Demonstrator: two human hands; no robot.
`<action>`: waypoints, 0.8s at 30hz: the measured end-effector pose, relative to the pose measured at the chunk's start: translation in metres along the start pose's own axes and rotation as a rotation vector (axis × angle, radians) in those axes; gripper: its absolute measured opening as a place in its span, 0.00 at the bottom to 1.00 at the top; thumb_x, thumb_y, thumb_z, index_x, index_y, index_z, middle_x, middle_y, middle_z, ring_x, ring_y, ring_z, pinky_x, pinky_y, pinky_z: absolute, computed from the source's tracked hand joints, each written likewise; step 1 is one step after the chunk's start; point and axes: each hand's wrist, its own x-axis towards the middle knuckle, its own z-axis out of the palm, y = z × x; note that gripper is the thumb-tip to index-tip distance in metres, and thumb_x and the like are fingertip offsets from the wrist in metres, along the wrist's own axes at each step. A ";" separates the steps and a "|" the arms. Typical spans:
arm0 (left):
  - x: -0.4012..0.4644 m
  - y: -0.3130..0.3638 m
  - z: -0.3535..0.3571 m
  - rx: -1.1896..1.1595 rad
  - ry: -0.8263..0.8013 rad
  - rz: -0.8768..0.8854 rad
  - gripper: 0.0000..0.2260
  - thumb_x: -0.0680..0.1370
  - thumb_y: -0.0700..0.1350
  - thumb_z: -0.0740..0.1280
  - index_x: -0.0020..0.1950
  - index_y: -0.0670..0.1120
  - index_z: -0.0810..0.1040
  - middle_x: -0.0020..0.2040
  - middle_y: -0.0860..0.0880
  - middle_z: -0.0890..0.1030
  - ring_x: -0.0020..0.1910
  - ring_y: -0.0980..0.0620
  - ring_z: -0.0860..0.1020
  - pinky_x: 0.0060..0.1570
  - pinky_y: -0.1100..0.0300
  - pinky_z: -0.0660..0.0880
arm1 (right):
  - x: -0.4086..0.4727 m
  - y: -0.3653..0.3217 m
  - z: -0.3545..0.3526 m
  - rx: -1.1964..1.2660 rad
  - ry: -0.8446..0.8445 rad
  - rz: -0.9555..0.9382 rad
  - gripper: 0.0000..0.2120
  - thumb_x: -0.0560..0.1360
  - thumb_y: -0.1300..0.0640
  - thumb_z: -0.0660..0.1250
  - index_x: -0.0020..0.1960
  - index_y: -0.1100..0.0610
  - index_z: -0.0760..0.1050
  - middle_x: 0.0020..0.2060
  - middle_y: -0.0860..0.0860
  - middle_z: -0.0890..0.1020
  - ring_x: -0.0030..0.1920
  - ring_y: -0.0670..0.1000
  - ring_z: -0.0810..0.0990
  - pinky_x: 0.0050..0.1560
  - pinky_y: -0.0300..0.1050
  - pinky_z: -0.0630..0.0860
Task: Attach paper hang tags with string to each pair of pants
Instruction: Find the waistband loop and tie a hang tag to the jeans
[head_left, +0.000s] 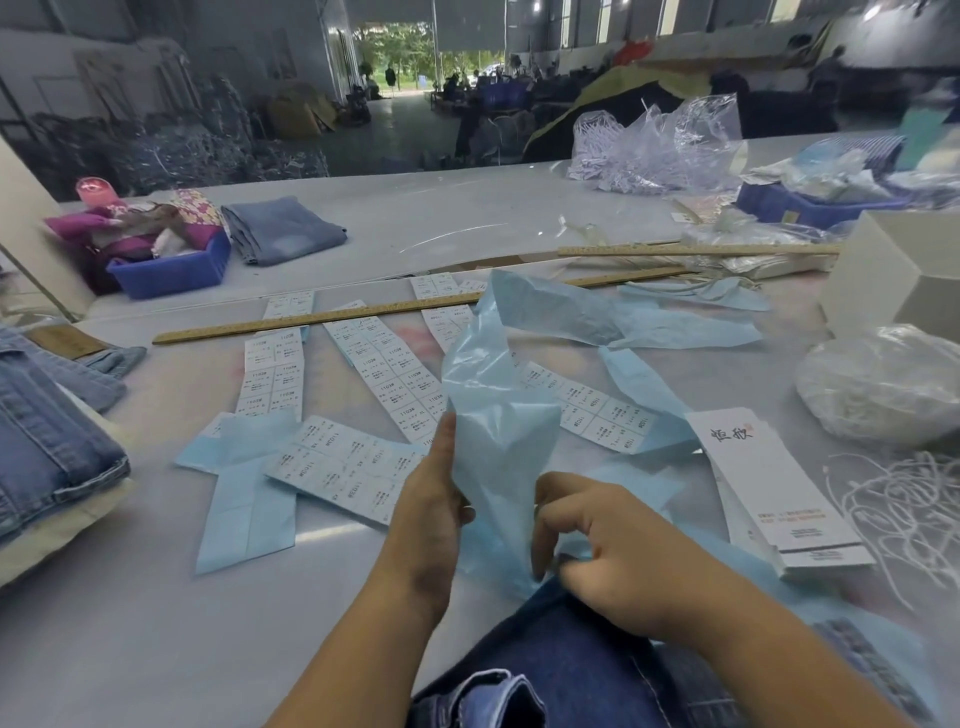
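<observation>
Both hands are busy with a long strip of light blue backing paper (498, 415) over the table (156, 623). The left hand (431, 499) grips its edge, thumb against the sheet, and the right hand (597, 535) pinches the lower end with curled fingers. Dark jeans (561, 654) lie right under the wrists. The stack of white hang tags (779, 493) sits just right of them, loose white string (904, 509) beside it, sticker sheets (374, 364) spread behind.

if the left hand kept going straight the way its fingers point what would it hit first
Probably the sticker sheets lying beyond the fingertips of the left hand, which already holds the blue backing paper; farther on lies the wooden ruler. Depth is unclear.
</observation>
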 end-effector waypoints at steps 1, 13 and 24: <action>-0.001 0.000 -0.002 -0.095 -0.016 0.004 0.16 0.73 0.67 0.63 0.44 0.60 0.86 0.45 0.52 0.86 0.43 0.55 0.83 0.41 0.61 0.78 | 0.000 0.000 0.000 -0.012 -0.010 -0.005 0.19 0.64 0.73 0.61 0.34 0.51 0.80 0.44 0.36 0.78 0.50 0.39 0.78 0.50 0.30 0.70; -0.007 -0.003 -0.010 0.150 -0.048 -0.026 0.15 0.62 0.40 0.66 0.46 0.42 0.82 0.42 0.44 0.84 0.39 0.50 0.81 0.37 0.59 0.76 | 0.005 0.008 -0.004 0.387 0.276 0.223 0.11 0.65 0.54 0.61 0.41 0.53 0.80 0.40 0.51 0.84 0.44 0.54 0.80 0.53 0.48 0.75; -0.005 0.014 -0.029 0.232 -0.322 -0.193 0.23 0.65 0.48 0.69 0.60 0.47 0.81 0.52 0.47 0.85 0.46 0.50 0.83 0.48 0.55 0.74 | 0.012 0.015 0.003 0.478 0.353 0.218 0.28 0.70 0.71 0.72 0.62 0.47 0.73 0.45 0.46 0.84 0.45 0.43 0.82 0.51 0.38 0.79</action>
